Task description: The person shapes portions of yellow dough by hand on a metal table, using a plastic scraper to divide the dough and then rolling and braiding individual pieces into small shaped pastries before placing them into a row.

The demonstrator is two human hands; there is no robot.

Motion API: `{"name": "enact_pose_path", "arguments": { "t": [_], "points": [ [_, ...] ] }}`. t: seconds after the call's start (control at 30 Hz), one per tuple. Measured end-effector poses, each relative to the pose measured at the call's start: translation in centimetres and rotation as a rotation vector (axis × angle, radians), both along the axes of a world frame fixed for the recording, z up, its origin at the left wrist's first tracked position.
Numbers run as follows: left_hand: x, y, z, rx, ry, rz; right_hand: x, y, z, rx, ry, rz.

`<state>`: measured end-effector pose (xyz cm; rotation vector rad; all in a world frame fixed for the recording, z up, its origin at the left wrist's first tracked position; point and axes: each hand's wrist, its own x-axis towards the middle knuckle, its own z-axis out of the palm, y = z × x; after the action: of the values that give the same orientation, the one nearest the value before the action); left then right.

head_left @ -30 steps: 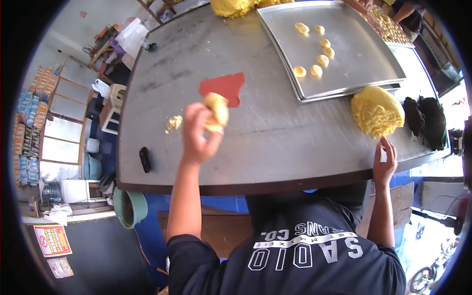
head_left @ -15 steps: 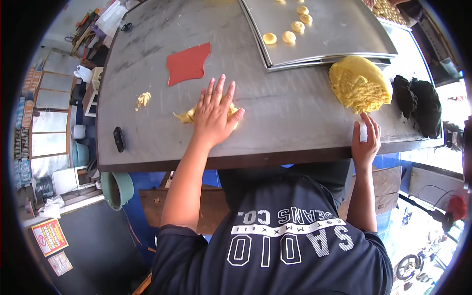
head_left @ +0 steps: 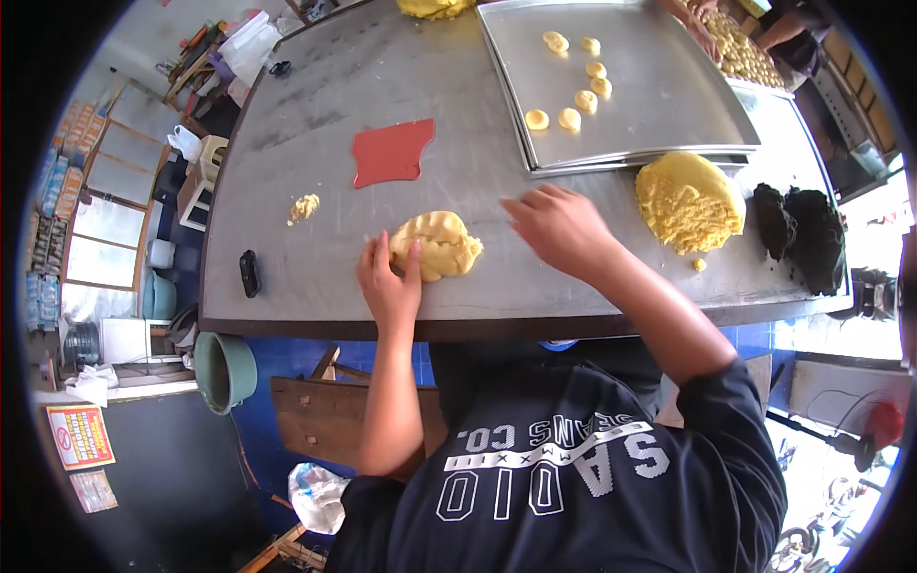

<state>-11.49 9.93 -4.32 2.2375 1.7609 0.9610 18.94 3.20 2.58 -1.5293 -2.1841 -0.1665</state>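
Observation:
A yellow lump of dough [head_left: 437, 246], dented along its top, lies on the metal worktable [head_left: 315, 277] near the front edge. My left hand [head_left: 390, 291] grips its left end, thumb on the near face and fingers along the side. To the right of this lump, my right hand [head_left: 562, 229] is over the table, apart from the dough. Its fingers are bent together and point left; whatever they hold, if anything, is hidden. Farther right sits a larger, rough-faced mass of dough [head_left: 690, 202], with a small dough piece [head_left: 699, 265] by its near side.
A red scraper [head_left: 393, 153] and dough crumbs [head_left: 304, 207] lie beyond and left of the lump. Stacked metal trays [head_left: 659, 105] with several small dough rounds stand far right. A black object [head_left: 249, 273] is at left, dark cloth [head_left: 810, 229] at right. Another person's hands [head_left: 705, 38] work at the back.
My left hand has gone from lying flat over the dough to gripping its left end. My right hand has left the large mass and moved left. The lump now looks bigger.

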Motion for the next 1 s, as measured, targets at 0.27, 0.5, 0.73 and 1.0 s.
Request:
{"name": "enact_pose_path", "arguments": {
  "t": [0.27,0.5,0.73,1.0],
  "points": [
    [-0.8,3.8,-0.2,-0.439,-0.995,-0.113,-13.2,20.2,0.2,-0.104,-0.536,0.063],
    [-0.9,-0.1,2.5,0.307,0.179,-0.111,-16.9,23.4,-0.2,-0.573,-0.434,0.189],
    [-1.7,0.7,0.7,-0.086,-0.031,-0.257,-16.5,24.8,0.0,-0.615,-0.365,0.121],
    [-2.8,0.8,-0.9,0.16,-0.022,-0.166,-15.1,26.5,-0.8,-0.657,-0.475,0.105]
  ]
}}
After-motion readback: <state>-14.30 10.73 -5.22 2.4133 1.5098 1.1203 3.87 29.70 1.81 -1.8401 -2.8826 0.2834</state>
